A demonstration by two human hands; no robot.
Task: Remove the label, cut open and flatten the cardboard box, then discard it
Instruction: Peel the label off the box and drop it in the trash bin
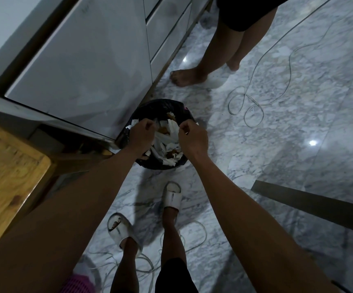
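Round black-lined waste bin (pixel 150 163) stands on veined marble floor (pixel 277 127); glossy white cabinet (pixel 82 66) left; torn paper scraps (pixel 167 144) inside.

I see a glossy marble floor (pixel 298 123), white veined with grey, mirroring the ceiling lights. The cabinet fronts (pixel 82 66) look smooth and semi-gloss. The bin liner (pixel 160 105) is shiny black plastic, filled with torn white paper and brown cardboard scraps (pixel 167 144). At the left edge, the tabletop (pixel 4 172) is varnished wood. My slippers (pixel 172 197) look like matt white rubber.
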